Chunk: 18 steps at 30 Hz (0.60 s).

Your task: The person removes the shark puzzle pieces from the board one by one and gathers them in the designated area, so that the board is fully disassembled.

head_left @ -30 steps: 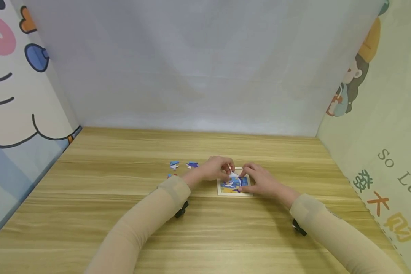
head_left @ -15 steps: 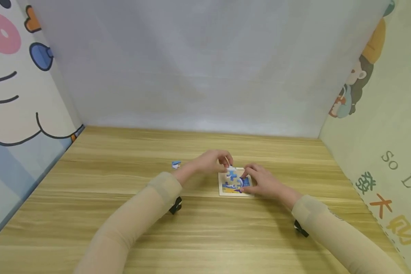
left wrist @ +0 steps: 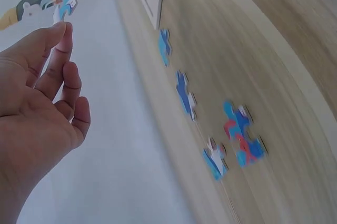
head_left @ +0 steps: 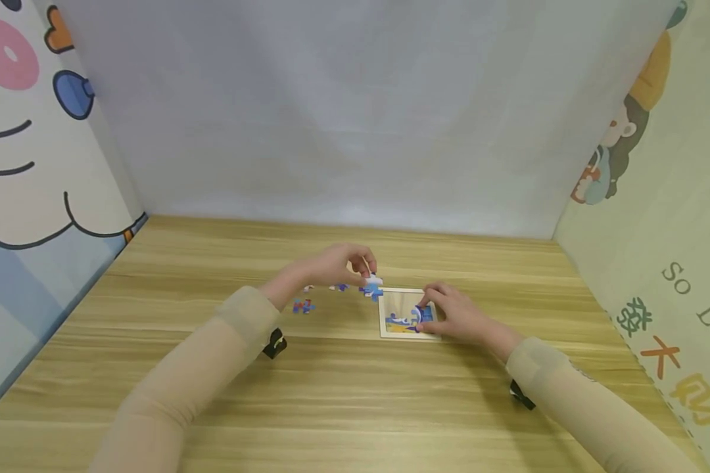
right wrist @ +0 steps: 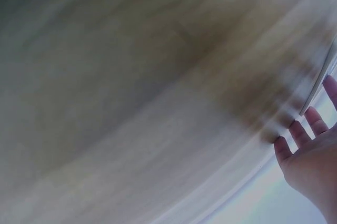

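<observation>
A shallow puzzle tray [head_left: 411,337] with a pale border lies on the table, its lower and right parts filled with blue, white and yellow pieces. Just off its upper left corner, my left hand [head_left: 334,263] pinches a blue and white jigsaw piece [left wrist: 68,0] between thumb and index finger, the other fingers loosely bent. My right hand [head_left: 458,314] rests at the tray's right side, thumb and index finger spread over the pieces there. In the right wrist view its fingers [right wrist: 300,133] reach down beside the tray edge [right wrist: 318,87].
Several loose jigsaw pieces lie left of the tray: a red and blue one [head_left: 304,306], a blue and white one [left wrist: 187,95], a white and blue one [left wrist: 215,159], and a light blue one [left wrist: 164,47] near the tray corner. A white cloth [head_left: 343,118] hangs behind the table.
My left hand has moved left and up from over the tray, carrying the jigsaw piece out and baring the tray's upper left part. My right hand has stayed at the tray's right side.
</observation>
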{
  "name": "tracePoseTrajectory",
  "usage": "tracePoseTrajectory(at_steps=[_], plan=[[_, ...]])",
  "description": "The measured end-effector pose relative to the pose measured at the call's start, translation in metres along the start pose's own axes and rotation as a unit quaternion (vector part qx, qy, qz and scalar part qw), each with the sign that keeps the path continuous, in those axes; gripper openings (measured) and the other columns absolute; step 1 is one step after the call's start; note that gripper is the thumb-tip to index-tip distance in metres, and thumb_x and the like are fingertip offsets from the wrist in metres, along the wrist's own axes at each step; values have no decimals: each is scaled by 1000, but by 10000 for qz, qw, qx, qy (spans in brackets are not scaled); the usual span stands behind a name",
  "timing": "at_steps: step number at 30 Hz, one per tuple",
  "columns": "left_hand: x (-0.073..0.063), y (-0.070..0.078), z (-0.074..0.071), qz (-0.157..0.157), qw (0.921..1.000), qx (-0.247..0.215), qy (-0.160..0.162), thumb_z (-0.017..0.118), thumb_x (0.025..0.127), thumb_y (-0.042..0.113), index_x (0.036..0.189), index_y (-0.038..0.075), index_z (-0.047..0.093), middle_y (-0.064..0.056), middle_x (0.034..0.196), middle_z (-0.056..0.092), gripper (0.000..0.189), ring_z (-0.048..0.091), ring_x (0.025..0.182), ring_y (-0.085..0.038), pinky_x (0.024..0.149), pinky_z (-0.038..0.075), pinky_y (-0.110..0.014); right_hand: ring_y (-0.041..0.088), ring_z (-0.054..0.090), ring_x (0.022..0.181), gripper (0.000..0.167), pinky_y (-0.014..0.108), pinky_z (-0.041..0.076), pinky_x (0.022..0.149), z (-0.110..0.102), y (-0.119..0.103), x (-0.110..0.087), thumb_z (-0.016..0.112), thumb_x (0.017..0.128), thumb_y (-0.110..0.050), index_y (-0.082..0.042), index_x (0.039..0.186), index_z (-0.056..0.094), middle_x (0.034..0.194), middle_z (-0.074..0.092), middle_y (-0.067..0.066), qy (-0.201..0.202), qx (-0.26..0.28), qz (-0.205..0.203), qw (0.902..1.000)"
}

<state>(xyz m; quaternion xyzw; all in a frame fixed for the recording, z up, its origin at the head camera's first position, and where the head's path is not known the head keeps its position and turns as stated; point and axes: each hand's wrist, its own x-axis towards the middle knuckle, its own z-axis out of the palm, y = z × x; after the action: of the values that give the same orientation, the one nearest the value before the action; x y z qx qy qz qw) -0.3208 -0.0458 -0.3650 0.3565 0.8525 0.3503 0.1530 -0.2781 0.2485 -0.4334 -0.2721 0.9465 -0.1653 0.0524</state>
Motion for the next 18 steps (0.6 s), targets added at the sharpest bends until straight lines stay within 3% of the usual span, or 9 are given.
tracePoseTrajectory(at_steps=[8, 18], plan=[[-24, -19, -12, -230, 9997, -108, 73, 67, 87, 8, 104, 10, 60, -2, 93, 63, 19, 58, 90, -15, 76, 48, -29, 39, 39, 127, 40, 58, 31, 102, 1, 1, 0, 68, 82, -49, -20, 108, 59, 137, 44, 15, 36, -47, -47, 10000], [-41, -44, -8, -516, 9983, -247, 117, 64, 89, 8, 105, 9, 62, -5, 93, 64, 17, 59, 90, -19, 73, 46, -29, 37, 39, 127, 43, 58, 31, 102, 3, 4, 1, 67, 81, -54, -22, 108, 58, 138, 44, 13, -14, -38, -7, 10000]])
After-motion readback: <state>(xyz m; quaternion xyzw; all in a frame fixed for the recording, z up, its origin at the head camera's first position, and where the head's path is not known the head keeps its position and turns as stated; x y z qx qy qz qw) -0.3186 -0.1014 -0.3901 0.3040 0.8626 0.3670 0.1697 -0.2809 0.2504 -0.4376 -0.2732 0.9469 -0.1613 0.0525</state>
